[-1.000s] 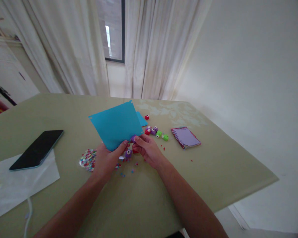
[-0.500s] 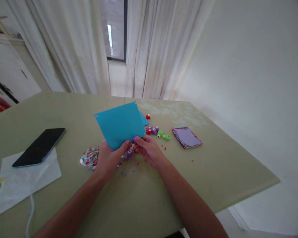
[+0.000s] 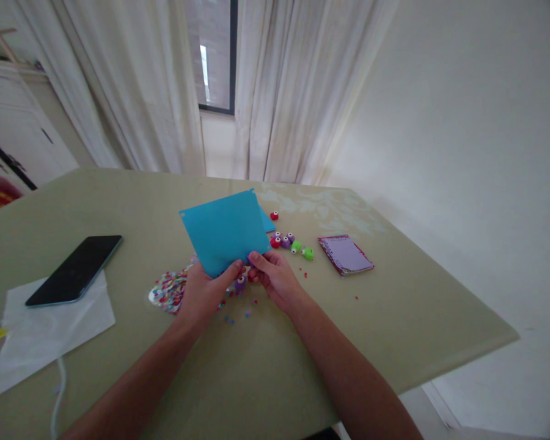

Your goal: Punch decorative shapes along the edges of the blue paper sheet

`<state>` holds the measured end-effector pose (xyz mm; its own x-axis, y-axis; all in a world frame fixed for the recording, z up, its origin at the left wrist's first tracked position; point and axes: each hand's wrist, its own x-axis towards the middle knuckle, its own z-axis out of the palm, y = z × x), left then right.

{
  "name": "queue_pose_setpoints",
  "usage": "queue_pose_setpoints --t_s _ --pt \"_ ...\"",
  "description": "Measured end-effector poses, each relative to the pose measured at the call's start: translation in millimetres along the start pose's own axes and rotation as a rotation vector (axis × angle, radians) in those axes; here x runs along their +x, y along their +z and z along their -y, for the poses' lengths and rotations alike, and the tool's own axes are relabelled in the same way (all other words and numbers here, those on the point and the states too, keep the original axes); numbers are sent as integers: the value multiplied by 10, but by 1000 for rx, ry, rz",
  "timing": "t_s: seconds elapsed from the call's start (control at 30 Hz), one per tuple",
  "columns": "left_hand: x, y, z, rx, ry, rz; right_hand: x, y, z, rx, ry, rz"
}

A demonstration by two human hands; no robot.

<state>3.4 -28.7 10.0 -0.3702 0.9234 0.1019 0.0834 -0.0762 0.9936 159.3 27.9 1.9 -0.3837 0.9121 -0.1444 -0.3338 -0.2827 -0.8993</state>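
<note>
A blue sheet of card (image 3: 224, 229) is held up at a tilt, small cut-outs showing at its corners. Its lower edge is pinched by my left hand (image 3: 205, 287), thumb on the near face. At the card's lower right corner my right hand (image 3: 275, 278) is closed on a small purple piece (image 3: 249, 259), which looks like a mini paper punch; the fingers cover most of it. Just below the hands sits another purple piece with a big eye (image 3: 241, 283). Behind my left hand lies a pile of coloured confetti (image 3: 168, 292), partly hidden.
Several red, purple and green eyed pieces (image 3: 296, 245) lie beyond my right hand, near another blue card (image 3: 266, 221). A stack of paper (image 3: 347, 255) is at right. A phone (image 3: 76, 271) rests partly on a white sheet (image 3: 55, 330) by a cable (image 3: 60, 391) at left.
The whole view has shifted slightly, with the scene moving a little right. Both hands keep their hold on the card and the purple piece.
</note>
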Motion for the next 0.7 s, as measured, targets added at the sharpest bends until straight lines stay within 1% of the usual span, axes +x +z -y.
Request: queue_pose_setpoints --t_s 0.33,0.43,0.53,0.6,0.63,0.7 --pt "-7 14 32 16 -1 -15 4 -5 -48 -12 -8 2" --pt "-4 -4 5 -2 -14 -27 -13 0 -9 -29 -25 29" --pt "-9 -21 -35 -10 -45 -52 -16 -57 88 -87 -48 78" --pt "-12 -29 -61 -16 -79 -57 -3 -150 174 -173 -97 91" --pt "-11 -33 -72 -18 -93 -56 7 -210 217 -254 -131 87" --pt "0 -44 -83 -9 -105 -57 30 -337 288 -501 -209 41"
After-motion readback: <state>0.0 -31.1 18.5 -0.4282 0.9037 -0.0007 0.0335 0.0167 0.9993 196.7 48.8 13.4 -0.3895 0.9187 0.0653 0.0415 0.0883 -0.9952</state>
